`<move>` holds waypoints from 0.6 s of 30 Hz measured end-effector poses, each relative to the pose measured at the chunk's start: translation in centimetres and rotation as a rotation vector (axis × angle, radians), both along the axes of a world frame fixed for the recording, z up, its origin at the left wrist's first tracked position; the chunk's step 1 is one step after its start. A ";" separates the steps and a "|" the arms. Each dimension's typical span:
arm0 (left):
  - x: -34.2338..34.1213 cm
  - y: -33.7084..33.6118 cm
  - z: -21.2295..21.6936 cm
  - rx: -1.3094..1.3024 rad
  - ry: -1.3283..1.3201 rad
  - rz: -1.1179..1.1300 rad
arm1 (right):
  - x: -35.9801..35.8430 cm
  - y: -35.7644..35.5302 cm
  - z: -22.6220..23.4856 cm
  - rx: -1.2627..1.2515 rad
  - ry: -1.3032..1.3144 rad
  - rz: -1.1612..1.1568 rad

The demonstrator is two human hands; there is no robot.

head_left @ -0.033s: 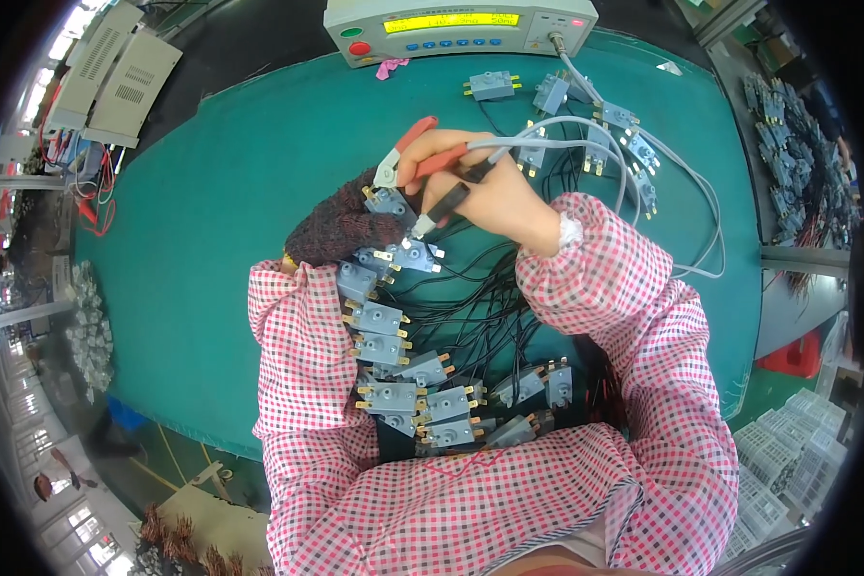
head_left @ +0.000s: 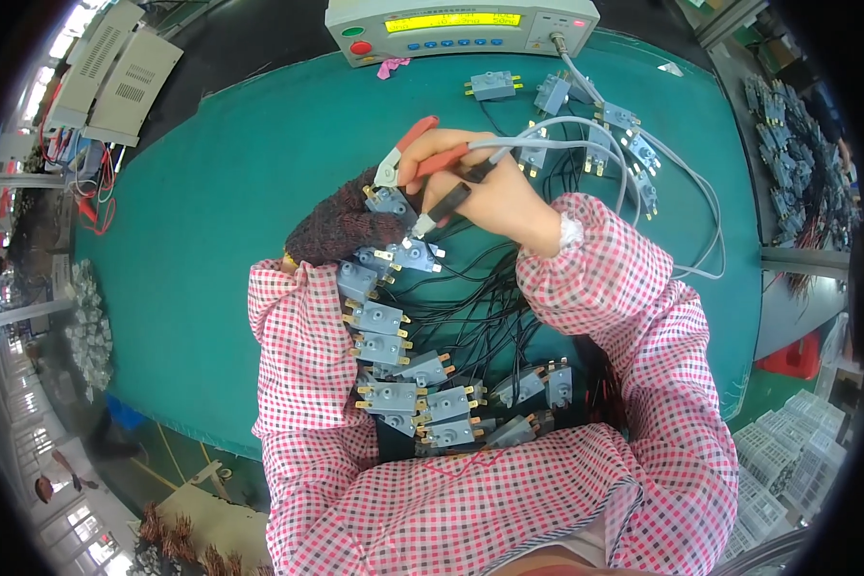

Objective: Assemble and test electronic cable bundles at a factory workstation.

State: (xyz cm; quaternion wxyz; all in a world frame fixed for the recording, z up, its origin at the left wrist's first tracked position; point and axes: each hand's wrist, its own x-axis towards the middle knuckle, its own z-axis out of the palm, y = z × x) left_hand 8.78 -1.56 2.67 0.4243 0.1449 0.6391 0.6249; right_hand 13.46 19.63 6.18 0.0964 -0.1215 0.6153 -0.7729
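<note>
Grey switch (head_left: pixel 390 202), brass terminals.

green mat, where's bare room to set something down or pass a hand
The green mat is bare on its left half, between the left hand in its dark glove, the mat's left edge and the tester. It is crowded right of the right hand with grey switches and cables, and in front of the person.

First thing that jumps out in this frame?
The two hands meeting mid-table: the left hand, in a dark knit glove, holds a grey switch part, while the bare right hand grips a red-handled clip and a black probe against it. Below, a row of grey switches with black wires lies between the checked sleeves, on the green mat.
</note>
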 end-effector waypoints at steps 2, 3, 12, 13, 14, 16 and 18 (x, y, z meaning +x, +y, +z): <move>0.1 0.1 0.2 0.011 0.027 -0.006 | 0.0 -0.1 -0.1 0.004 0.016 0.005; 0.1 0.1 0.3 0.016 0.040 -0.011 | -0.1 -0.1 -0.1 0.027 0.020 0.004; 0.0 -0.3 0.6 -0.026 0.005 -0.021 | -0.4 0.1 -0.5 0.126 0.126 0.014; 0.0 -0.4 0.6 -0.027 0.005 -0.019 | -0.4 0.1 -0.3 0.139 0.114 0.028; 0.0 -0.5 0.6 -0.032 0.003 -0.021 | -0.4 0.1 -0.3 0.138 0.114 0.030; 0.0 -0.4 0.5 -0.034 0.000 -0.026 | -0.2 0.1 -0.2 0.173 0.125 0.016; 0.0 -0.4 0.4 0.009 -0.009 -0.011 | -0.1 0.0 0.0 0.186 0.130 0.009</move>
